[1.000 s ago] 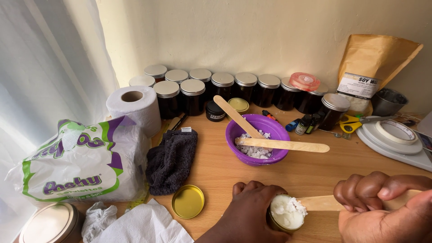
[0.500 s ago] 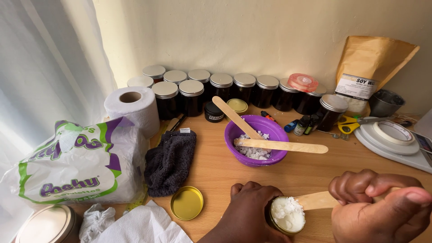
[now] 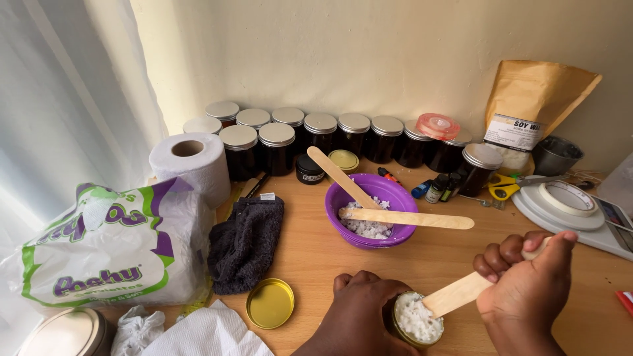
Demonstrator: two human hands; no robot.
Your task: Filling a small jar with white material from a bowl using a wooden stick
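Wooden counter: left hand is gripping a wax-filled tin while right hand is fisting a wooden stick, angled down-left into it.

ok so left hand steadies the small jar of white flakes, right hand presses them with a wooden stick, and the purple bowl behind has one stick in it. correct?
Not quite: the purple bowl holds two wooden sticks, one leaning on its rim, one lying across it. The head view shows this. The rest stands: the left hand steadies the small jar of white flakes, and the right hand presses them with a wooden stick.
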